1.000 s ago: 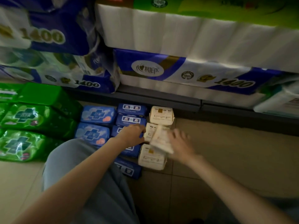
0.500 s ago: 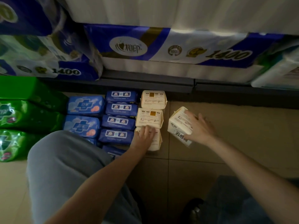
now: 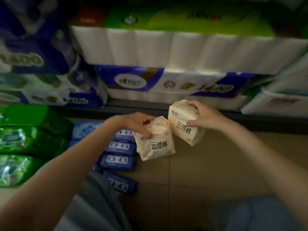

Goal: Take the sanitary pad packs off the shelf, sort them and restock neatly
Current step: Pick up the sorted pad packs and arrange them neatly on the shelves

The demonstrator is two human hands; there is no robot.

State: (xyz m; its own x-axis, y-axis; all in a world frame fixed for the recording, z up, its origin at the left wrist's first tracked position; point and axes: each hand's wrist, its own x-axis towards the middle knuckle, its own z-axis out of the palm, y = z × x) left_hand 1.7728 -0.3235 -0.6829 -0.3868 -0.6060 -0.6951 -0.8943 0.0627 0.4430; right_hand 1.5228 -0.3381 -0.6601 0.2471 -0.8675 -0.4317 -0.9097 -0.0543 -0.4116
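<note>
Gripping cream packs (image 3: pixel 156 145), both hands (image 3: pixel 205 116).

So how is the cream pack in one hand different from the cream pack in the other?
The left hand grips its cream pack lower and nearer, while the right hand holds its cream pack higher, nearer the shelf edge. The left one leans more. Both show the same dark lettering.

Both forearms are bare, with no sleeve showing back from either grip. The left hand (image 3: pixel 138 124) and right hand (image 3: pixel 205 116) wear no gloves. Grey-blue trousers (image 3: pixel 93 205) cover the knees below.
</note>
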